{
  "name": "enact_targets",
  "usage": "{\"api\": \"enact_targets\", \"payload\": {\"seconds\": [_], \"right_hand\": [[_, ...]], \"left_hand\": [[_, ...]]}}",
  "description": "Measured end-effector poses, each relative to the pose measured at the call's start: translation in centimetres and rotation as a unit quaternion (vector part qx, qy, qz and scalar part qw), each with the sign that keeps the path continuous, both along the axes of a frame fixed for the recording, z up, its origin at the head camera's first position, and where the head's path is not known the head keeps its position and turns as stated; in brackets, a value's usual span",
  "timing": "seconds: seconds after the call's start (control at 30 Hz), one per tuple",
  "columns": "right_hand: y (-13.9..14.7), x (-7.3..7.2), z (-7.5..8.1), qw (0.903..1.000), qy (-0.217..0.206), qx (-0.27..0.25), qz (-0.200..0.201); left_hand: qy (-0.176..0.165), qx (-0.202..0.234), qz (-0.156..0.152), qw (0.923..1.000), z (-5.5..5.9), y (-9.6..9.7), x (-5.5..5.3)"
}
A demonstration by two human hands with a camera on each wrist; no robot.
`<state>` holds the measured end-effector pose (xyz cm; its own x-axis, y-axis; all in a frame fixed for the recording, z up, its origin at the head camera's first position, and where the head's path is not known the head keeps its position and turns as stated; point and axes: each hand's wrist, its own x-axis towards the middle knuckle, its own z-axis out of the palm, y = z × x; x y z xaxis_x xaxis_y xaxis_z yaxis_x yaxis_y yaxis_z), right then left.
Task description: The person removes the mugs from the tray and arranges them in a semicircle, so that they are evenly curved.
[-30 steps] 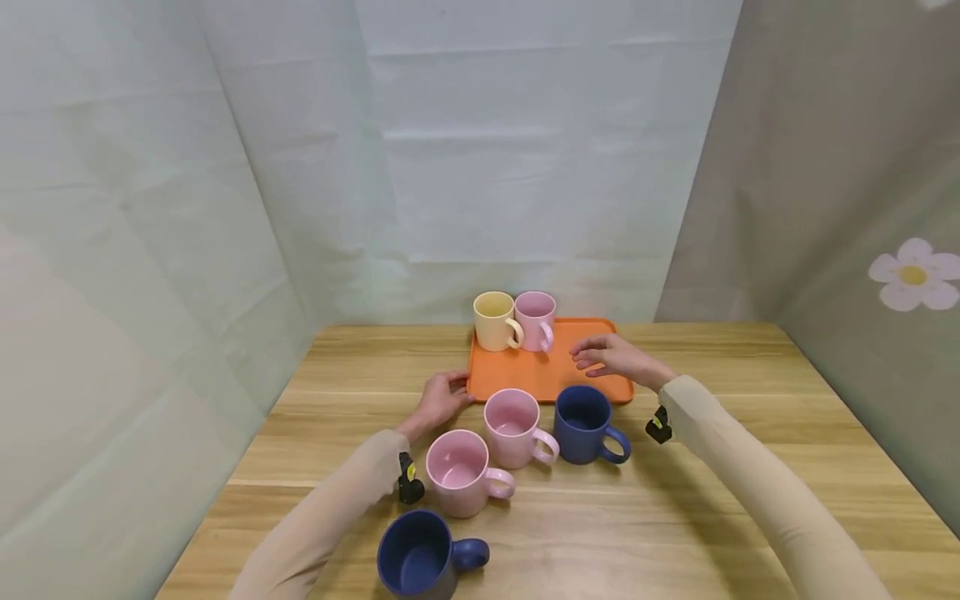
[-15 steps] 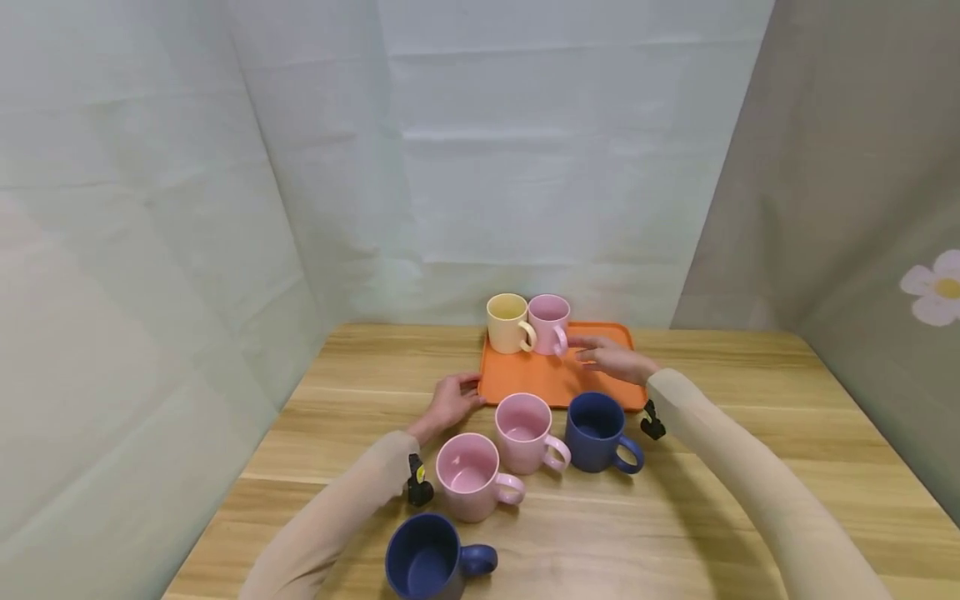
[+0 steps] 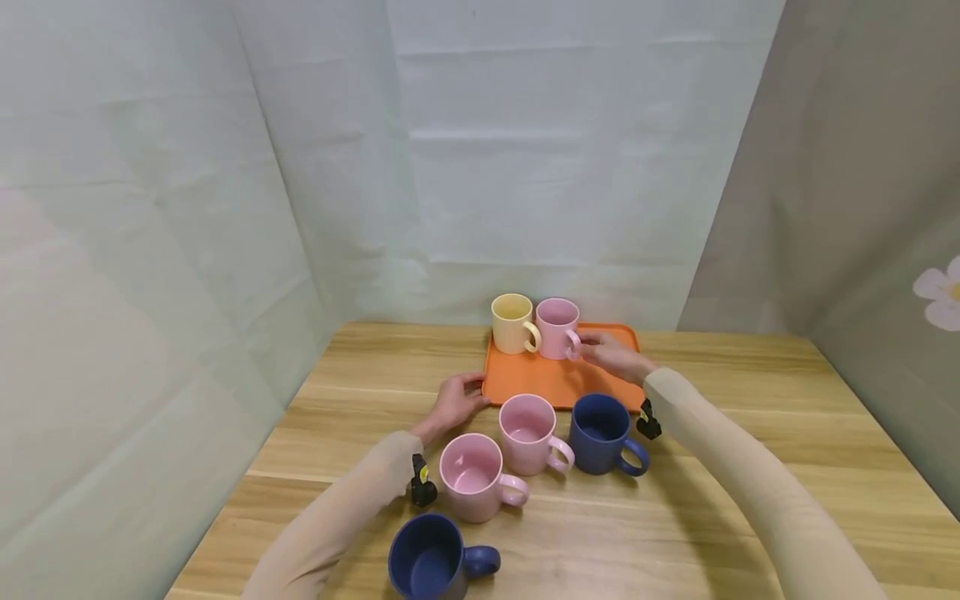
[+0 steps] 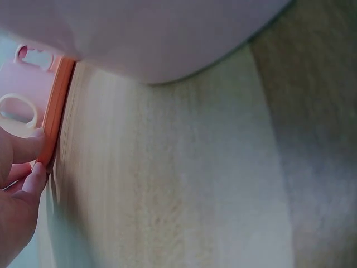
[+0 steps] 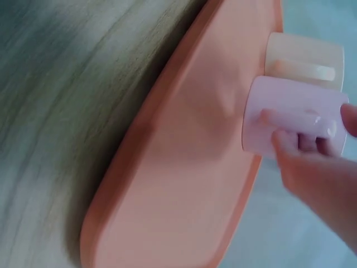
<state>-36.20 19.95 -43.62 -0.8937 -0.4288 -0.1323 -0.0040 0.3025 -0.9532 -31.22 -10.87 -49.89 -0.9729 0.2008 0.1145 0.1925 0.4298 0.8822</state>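
Note:
An orange tray (image 3: 528,382) lies at the back of the table, bearing a yellow mug (image 3: 508,336) and a pink mug (image 3: 552,340) beside it. My right hand (image 3: 617,358) holds the pink mug by its handle; in the right wrist view, fingertips hook into the handle (image 5: 295,121) while the thumb is partly out of frame. At the tray's near left corner, my left hand (image 3: 456,402) pinches the rim between thumb and fingers, as the left wrist view shows. Both tray mugs stand upright with handles toward the right front.
Before the tray stand two more pink mugs, one farther (image 3: 522,458) and one nearer (image 3: 468,498). A blue mug (image 3: 596,454) stands right of them, and another blue mug (image 3: 427,571) sits at the front. Pale cloth (image 3: 480,200) hangs behind the table.
My right hand has moved left over the tray to the pink mug's handle and taken hold of it. The mug has shifted slightly away from the yellow one. My left hand stays at the corner.

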Motion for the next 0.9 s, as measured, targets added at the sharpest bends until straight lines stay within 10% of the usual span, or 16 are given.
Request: {"api": "enact_targets", "payload": {"seconds": [0.5,0.9], "right_hand": [[1.6,1.7,0.3,0.9857,0.057,0.064,-0.145],[4.0,4.2,1.4,0.986,0.064,0.042,-0.148]], "left_hand": [[0.008,0.002,-0.003,1.0,-0.1,-0.1,-0.7],[-0.005,0.003,-0.005,1.0,-0.3,0.2,-0.7]]}}
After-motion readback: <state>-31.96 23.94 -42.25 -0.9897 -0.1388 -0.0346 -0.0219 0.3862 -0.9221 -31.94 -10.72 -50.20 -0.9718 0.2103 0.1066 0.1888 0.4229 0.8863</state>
